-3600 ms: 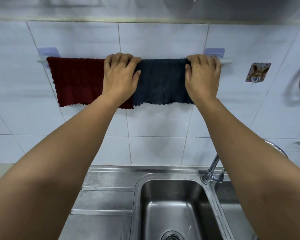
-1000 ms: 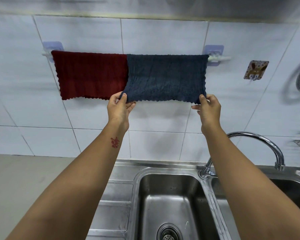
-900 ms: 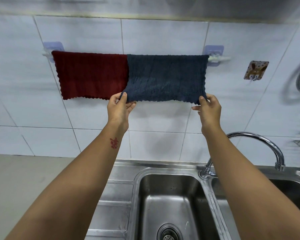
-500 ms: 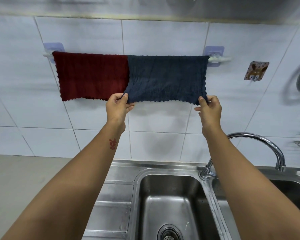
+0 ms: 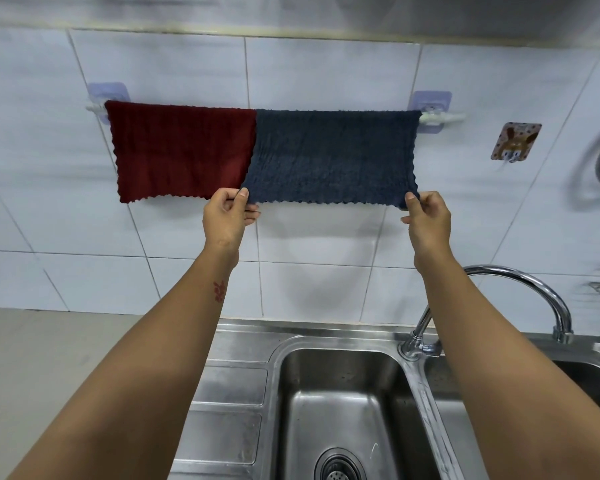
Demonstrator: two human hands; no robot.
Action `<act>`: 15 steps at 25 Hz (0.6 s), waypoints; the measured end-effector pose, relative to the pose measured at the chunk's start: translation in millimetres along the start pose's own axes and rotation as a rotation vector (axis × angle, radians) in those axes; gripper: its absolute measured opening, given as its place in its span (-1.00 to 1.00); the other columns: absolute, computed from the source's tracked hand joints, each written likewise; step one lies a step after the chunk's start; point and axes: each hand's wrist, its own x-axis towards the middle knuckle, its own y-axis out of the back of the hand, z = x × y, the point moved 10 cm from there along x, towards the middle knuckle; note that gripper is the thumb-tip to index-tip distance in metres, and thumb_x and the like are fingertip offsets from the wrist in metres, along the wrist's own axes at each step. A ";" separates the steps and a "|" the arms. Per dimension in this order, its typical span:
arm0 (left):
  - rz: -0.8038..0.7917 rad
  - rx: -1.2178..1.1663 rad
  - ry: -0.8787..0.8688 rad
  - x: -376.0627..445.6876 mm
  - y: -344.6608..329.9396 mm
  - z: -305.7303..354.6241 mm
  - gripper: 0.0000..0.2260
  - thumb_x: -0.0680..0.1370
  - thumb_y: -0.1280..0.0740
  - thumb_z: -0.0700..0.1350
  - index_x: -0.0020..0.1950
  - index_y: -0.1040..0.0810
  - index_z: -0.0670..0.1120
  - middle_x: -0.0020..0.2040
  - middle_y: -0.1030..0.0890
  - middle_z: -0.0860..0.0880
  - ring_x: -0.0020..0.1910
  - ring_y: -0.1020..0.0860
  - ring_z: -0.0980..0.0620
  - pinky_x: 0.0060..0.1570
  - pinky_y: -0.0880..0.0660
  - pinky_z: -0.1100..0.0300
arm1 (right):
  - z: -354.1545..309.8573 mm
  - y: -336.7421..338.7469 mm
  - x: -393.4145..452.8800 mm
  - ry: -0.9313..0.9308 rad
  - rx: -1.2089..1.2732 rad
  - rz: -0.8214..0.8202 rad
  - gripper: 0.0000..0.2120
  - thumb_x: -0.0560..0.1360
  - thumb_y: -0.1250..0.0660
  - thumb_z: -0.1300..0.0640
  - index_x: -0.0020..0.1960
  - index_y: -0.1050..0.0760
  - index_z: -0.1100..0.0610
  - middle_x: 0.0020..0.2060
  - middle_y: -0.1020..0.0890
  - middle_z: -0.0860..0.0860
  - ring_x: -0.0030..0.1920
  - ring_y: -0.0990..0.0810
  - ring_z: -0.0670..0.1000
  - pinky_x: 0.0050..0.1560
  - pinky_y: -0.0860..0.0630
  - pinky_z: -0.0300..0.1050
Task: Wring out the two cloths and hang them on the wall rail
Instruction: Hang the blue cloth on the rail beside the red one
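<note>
At centre frame, the left hand [image 5: 226, 216] and right hand [image 5: 426, 218] pinch the blue cloth [image 5: 329, 157]'s lower corners; an even downward tug should flatten it beside the red cloth [image 5: 177, 154].

Both forearms are bare to the frame's lower edge with no sleeve, watch or ring showing, the left hand [image 5: 226, 220] and right hand [image 5: 427, 221] have short plain nails, and a small red flower-like mark [image 5: 219, 291] sits on the left forearm.
</note>
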 end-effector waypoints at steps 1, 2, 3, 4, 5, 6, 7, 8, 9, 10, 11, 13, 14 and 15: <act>-0.002 -0.002 0.003 0.0 0.1 -0.3 -0.86 0.62 -0.27 -0.12 -0.15 -0.48 -0.06 -0.24 -0.63 -0.10 -0.25 -0.63 0.00 -0.09 -0.62 0.18 | -0.3 -0.4 0.4 0.005 -0.005 -0.002 -0.84 0.61 -0.22 0.07 -0.05 -0.39 0.16 -0.02 -0.61 0.06 -0.10 -0.56 0.01 -0.32 -0.40 -0.43; -0.011 -0.004 0.006 0.2 -0.8 -1.1 -0.88 0.61 -0.27 -0.13 -0.13 -0.49 -0.08 -0.23 -0.63 -0.10 -0.25 -0.63 0.01 -0.09 -0.62 0.19 | 0.1 -1.2 0.9 0.006 -0.013 -0.009 -0.85 0.61 -0.22 0.07 -0.04 -0.39 0.16 -0.02 -0.61 0.06 -0.09 -0.56 0.02 -0.35 -0.40 -0.48; -0.025 -0.003 0.006 0.2 -1.9 -2.5 -0.90 0.61 -0.28 -0.14 -0.09 -0.50 -0.11 -0.22 -0.63 -0.10 -0.25 -0.63 0.02 -0.09 -0.62 0.20 | 1.0 -1.9 0.9 0.002 -0.025 -0.016 -0.86 0.61 -0.21 0.08 -0.03 -0.40 0.16 -0.01 -0.61 0.06 -0.09 -0.56 0.02 -0.37 -0.39 -0.50; -0.043 -0.001 0.002 0.0 -2.8 -3.5 -0.92 0.61 -0.28 -0.16 -0.04 -0.51 -0.15 -0.22 -0.63 -0.10 -0.25 -0.63 0.03 -0.08 -0.62 0.20 | 2.0 -2.0 0.9 -0.001 -0.034 -0.020 -0.87 0.61 -0.20 0.09 -0.01 -0.42 0.16 -0.01 -0.61 0.05 -0.09 -0.56 0.02 -0.38 -0.38 -0.50; -0.059 0.003 -0.005 0.0 -2.6 -3.4 -0.92 0.61 -0.28 -0.17 0.00 -0.50 -0.18 -0.22 -0.63 -0.10 -0.25 -0.63 0.03 -0.08 -0.62 0.20 | 2.8 -2.2 0.9 0.000 -0.036 -0.020 -0.87 0.62 -0.20 0.10 0.00 -0.43 0.15 -0.01 -0.62 0.05 -0.08 -0.56 0.01 -0.37 -0.38 -0.49; -0.069 0.007 -0.012 0.7 -2.0 -3.7 -0.92 0.61 -0.28 -0.18 0.03 -0.50 -0.19 -0.22 -0.62 -0.10 -0.25 -0.62 0.03 -0.08 -0.62 0.20 | 3.2 -1.7 1.0 0.003 -0.038 -0.014 -0.88 0.62 -0.19 0.10 0.01 -0.44 0.15 -0.01 -0.62 0.05 -0.08 -0.56 0.01 -0.35 -0.39 -0.47; -0.072 0.015 -0.020 2.0 -1.2 -3.4 -0.92 0.61 -0.28 -0.18 0.02 -0.50 -0.19 -0.22 -0.62 -0.10 -0.26 -0.62 0.02 -0.08 -0.61 0.19 | 3.1 -1.0 1.2 0.002 -0.043 -0.004 -0.87 0.62 -0.19 0.10 0.02 -0.44 0.15 -0.01 -0.63 0.05 -0.08 -0.56 0.01 -0.32 -0.40 -0.42; -0.070 0.029 -0.030 3.7 -0.5 -2.5 -0.94 0.61 -0.27 -0.18 0.00 -0.50 -0.17 -0.22 -0.62 -0.10 -0.27 -0.61 0.01 -0.09 -0.60 0.18 | 3.1 -1.0 1.7 -0.001 -0.051 0.005 -0.87 0.62 -0.19 0.10 0.02 -0.44 0.15 -0.02 -0.63 0.05 -0.09 -0.56 0.02 -0.28 -0.40 -0.37; -0.066 0.048 -0.040 4.4 0.0 -1.4 -0.94 0.61 -0.26 -0.18 -0.04 -0.49 -0.14 -0.23 -0.62 -0.09 -0.28 -0.60 0.01 -0.12 -0.58 0.17 | 3.2 -2.2 1.5 -0.005 -0.056 0.007 -0.87 0.62 -0.18 0.10 0.02 -0.43 0.15 -0.03 -0.63 0.04 -0.10 -0.56 0.01 -0.26 -0.39 -0.35; -0.064 0.066 -0.049 4.8 -0.1 -1.0 -0.92 0.62 -0.25 -0.17 -0.06 -0.47 -0.12 -0.24 -0.61 -0.09 -0.30 -0.59 0.01 -0.14 -0.57 0.16 | 3.6 -4.3 1.3 -0.011 -0.059 0.003 -0.87 0.63 -0.18 0.09 0.01 -0.43 0.15 -0.05 -0.63 0.04 -0.10 -0.56 0.01 -0.26 -0.39 -0.33; -0.065 0.082 -0.056 4.4 -1.2 -1.6 -0.92 0.62 -0.25 -0.16 -0.06 -0.46 -0.12 -0.25 -0.61 -0.08 -0.31 -0.58 0.02 -0.17 -0.56 0.16 | 4.1 -6.1 0.7 -0.017 -0.062 -0.003 -0.87 0.63 -0.18 0.09 0.01 -0.42 0.15 -0.06 -0.63 0.03 -0.10 -0.56 0.01 -0.26 -0.38 -0.32; -0.068 0.106 -0.068 3.2 -3.3 -2.7 -0.91 0.63 -0.24 -0.14 -0.01 -0.45 -0.15 -0.26 -0.60 -0.07 -0.32 -0.57 0.03 -0.21 -0.55 0.19 | 5.0 -6.8 0.7 -0.021 -0.071 -0.003 -0.87 0.63 -0.18 0.09 0.00 -0.42 0.14 -0.08 -0.62 0.03 -0.10 -0.56 0.01 -0.26 -0.38 -0.32; -0.069 0.113 -0.072 3.1 -3.9 -3.2 -0.90 0.63 -0.24 -0.14 0.00 -0.45 -0.17 -0.26 -0.60 -0.07 -0.32 -0.57 0.04 -0.23 -0.55 0.20 | 5.1 -6.0 1.0 -0.021 -0.075 0.000 -0.87 0.63 -0.18 0.08 0.00 -0.42 0.14 -0.09 -0.62 0.03 -0.11 -0.56 0.02 -0.26 -0.39 -0.32; -0.069 0.116 -0.077 3.3 -3.9 -2.9 -0.89 0.63 -0.24 -0.14 0.01 -0.45 -0.18 -0.26 -0.60 -0.07 -0.32 -0.57 0.04 -0.23 -0.55 0.21 | 5.0 -5.3 0.9 -0.022 -0.081 0.000 -0.86 0.63 -0.18 0.08 -0.01 -0.41 0.14 -0.10 -0.63 0.03 -0.11 -0.56 0.02 -0.26 -0.38 -0.31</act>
